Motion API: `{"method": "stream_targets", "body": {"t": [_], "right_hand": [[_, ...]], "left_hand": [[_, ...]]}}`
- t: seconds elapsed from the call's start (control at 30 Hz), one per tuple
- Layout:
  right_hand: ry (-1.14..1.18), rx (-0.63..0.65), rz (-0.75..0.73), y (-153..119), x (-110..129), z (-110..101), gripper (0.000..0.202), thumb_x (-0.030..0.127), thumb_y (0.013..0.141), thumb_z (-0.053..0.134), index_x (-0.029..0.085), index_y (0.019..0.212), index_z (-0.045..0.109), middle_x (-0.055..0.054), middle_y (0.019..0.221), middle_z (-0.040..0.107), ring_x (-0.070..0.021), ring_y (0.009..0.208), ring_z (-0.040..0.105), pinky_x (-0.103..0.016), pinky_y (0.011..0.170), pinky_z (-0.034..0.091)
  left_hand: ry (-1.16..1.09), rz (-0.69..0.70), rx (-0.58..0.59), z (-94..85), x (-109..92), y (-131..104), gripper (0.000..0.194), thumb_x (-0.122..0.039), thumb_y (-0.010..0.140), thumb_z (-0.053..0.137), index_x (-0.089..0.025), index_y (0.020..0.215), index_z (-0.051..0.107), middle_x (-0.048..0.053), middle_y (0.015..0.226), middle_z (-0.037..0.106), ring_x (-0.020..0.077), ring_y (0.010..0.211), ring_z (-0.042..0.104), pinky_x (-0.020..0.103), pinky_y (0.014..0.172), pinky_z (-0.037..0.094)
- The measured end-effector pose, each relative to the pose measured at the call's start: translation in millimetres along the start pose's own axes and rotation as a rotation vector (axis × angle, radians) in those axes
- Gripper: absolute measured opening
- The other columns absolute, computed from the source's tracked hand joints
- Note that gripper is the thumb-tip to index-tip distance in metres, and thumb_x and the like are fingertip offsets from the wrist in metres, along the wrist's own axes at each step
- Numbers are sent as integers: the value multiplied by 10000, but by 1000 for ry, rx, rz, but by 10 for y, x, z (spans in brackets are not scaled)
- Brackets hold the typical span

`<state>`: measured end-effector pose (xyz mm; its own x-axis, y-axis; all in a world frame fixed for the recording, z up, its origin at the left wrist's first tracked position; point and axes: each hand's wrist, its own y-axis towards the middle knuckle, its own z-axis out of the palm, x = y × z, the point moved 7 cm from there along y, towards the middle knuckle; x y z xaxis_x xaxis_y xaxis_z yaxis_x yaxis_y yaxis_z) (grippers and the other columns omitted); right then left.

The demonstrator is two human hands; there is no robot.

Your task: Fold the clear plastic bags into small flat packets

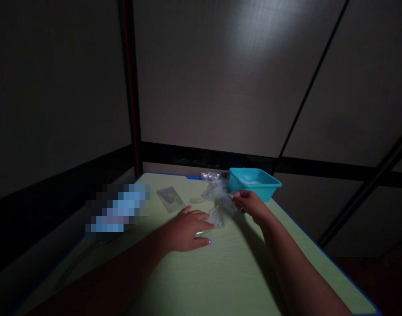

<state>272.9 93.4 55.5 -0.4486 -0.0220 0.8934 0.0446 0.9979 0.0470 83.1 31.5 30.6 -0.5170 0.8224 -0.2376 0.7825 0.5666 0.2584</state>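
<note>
My left hand (pixel 192 228) lies over the table with its fingers spread, partly covering a clear plastic bag (pixel 218 218). My right hand (pixel 248 202) is closed in a pinch on a thin, see-through plastic bag (pixel 232 204), which hangs just left of the fingertips. More crumpled clear bags (pixel 214 188) lie behind it, beside the basin. A flat clear bag (pixel 170 198) rests on the table beyond my left hand. Dim light hides whether anything is inside the bags.
A turquoise plastic basin (pixel 265 193) stands at the table's back right, with something whitish inside. A blurred-out light blue object (pixel 122 210) is at the left edge. The pale green table (pixel 194 281) has a blue rim; panelled walls rise behind it.
</note>
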Motion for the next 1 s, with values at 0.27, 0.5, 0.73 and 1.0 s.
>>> {"method": "stream_targets", "body": {"t": [0.27,0.5,0.73,1.0], "right_hand": [[215,74,-94,-32,99,108,350,463,641,632,167,597,449,29,526,479,-76,465,420,-197,438,322],[321,135,-172,-29,116,201,333,466,675,623,160,646,496,26,561,489,-81,495,423,-204,479,335],[389,135,-170,-23,124,212,321,439,632,659,158,620,505,26,562,493,-83,509,413,-208,497,318],[394,121,-164,-37,133,227,346,472,634,653,167,630,489,25,565,490,-89,508,416,-214,493,328]], "left_hand": [[-14,-6,-3,28,10,-1,463,-505,794,511,-367,1233,459,46,1352,422,271,1218,385,483,997,208],[-14,-4,5,30,4,6,482,-525,789,504,-365,1241,457,43,1374,391,282,1206,394,472,993,233],[-16,-8,-31,15,2,-12,509,-550,773,508,-345,1238,476,54,1378,383,300,1241,335,462,991,272],[-48,-8,-36,40,27,-32,536,-583,769,490,-369,1258,442,27,1407,335,312,1301,227,484,1011,248]]}}
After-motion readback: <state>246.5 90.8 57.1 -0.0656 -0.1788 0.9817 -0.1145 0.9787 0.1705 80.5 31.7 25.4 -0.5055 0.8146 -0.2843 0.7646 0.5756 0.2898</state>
